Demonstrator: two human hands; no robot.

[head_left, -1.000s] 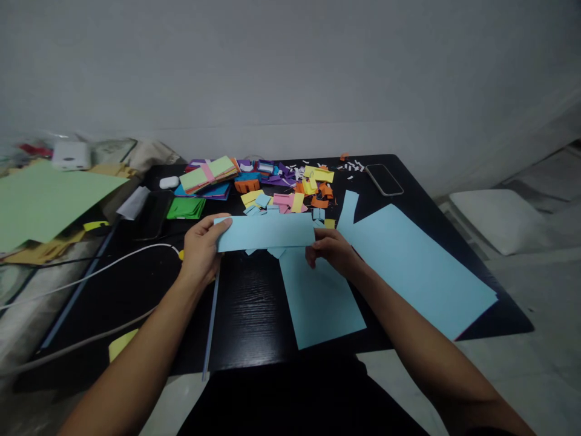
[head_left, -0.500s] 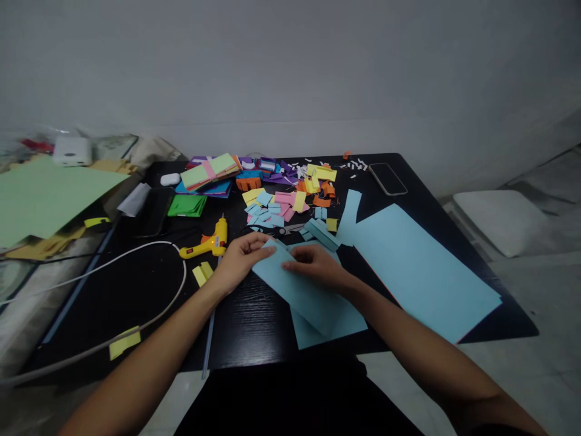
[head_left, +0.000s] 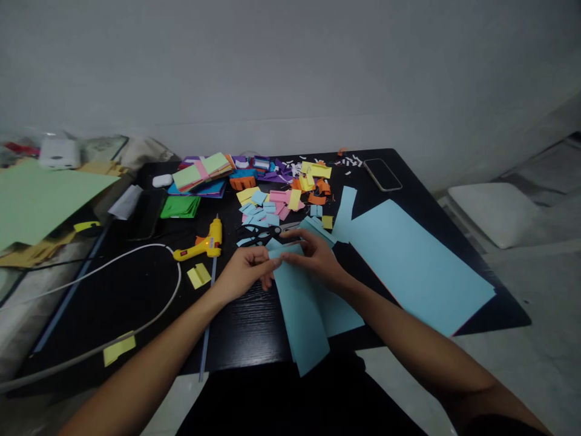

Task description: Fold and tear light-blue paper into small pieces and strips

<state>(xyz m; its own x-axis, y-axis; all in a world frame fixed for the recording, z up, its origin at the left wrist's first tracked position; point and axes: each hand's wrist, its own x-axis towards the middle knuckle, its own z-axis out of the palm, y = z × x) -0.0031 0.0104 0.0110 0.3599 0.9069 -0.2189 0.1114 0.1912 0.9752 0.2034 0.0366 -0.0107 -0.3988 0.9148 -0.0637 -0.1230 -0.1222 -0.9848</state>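
A folded sheet of light blue paper (head_left: 300, 309) hangs between my hands near the table's front edge, its lower end bent over. My left hand (head_left: 249, 266) pinches the top left corner of it. With thumb and fingers, my right hand (head_left: 311, 257) grips the same top edge close beside the left thumb. Another blue sheet (head_left: 342, 312) lies beneath on the table, partly covered. Just beyond my hands are black-handled scissors (head_left: 261, 232), partly hidden by paper, and small blue paper pieces (head_left: 256, 215).
A yellow glue gun (head_left: 209, 241) lies left of my hands, with a white cable (head_left: 179, 278) curving nearby. Large blue sheets (head_left: 422, 266) cover the right side. A phone (head_left: 382, 174) lies at the back right. Green folded paper (head_left: 180, 206) and coloured scraps (head_left: 318, 169) sit further back.
The held blue paper has turned more upright, its lower end swinging left and towards me. My right hand has moved up to the top edge beside my left hand. The scissors show more.
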